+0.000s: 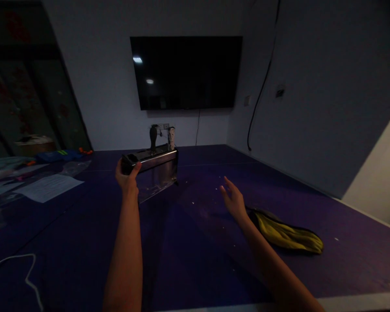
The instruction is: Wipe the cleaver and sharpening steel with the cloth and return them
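My left hand [128, 177] grips the near black end of a long, boxy metal-sided device [159, 167], thumb on its near corner. The device has a shiny silver edge and black trim; its exact kind I cannot make out. At its far end rise a dark rounded upright part [153, 136] and a pale post [171, 138]; whether they belong to it I cannot tell. My right hand [234, 200] is empty over the purple tabletop [195, 242], fingers apart, to the right of the device. Close to my right forearm lies a yellow cloth with dark edging [287, 233].
Paper sheets [50, 187] and crumpled clear plastic [76, 167] lie at the left, with a blue bundle [60, 155] behind. A white cable [30, 268] curls at the near left. A television [188, 73] hangs on the back wall; a black cable [263, 86] dangles at right.
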`<action>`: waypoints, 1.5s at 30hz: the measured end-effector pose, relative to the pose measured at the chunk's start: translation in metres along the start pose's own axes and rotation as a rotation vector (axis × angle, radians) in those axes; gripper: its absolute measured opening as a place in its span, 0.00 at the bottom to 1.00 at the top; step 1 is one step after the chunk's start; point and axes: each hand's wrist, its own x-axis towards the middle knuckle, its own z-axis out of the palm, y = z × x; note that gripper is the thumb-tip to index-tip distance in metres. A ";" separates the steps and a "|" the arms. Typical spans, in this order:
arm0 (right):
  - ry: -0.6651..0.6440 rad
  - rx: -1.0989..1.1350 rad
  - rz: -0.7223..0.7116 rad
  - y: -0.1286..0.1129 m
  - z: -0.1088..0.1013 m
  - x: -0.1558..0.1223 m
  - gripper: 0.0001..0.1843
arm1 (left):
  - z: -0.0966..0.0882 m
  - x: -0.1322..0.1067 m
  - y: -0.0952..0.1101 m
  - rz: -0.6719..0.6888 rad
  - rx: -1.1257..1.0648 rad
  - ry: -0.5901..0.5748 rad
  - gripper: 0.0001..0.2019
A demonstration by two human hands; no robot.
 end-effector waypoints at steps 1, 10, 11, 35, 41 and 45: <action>-0.032 0.084 0.018 -0.008 0.007 0.007 0.31 | 0.003 -0.002 0.007 -0.002 -0.025 -0.027 0.35; -0.264 0.767 0.058 -0.059 0.038 0.071 0.53 | 0.037 -0.040 0.032 -0.165 -0.248 -0.291 0.35; -0.278 0.805 0.078 -0.057 0.037 0.072 0.53 | 0.040 -0.044 0.030 -0.195 -0.272 -0.313 0.35; 0.636 -0.041 -0.042 0.020 -0.031 0.090 0.52 | 0.042 -0.041 0.021 -0.264 -0.101 -0.349 0.34; 0.776 -0.241 0.155 0.043 -0.053 0.074 0.52 | 0.042 -0.040 0.023 -0.280 -0.071 -0.366 0.37; 0.799 -0.296 0.288 0.045 -0.053 0.066 0.51 | 0.042 -0.039 0.022 -0.296 -0.069 -0.373 0.38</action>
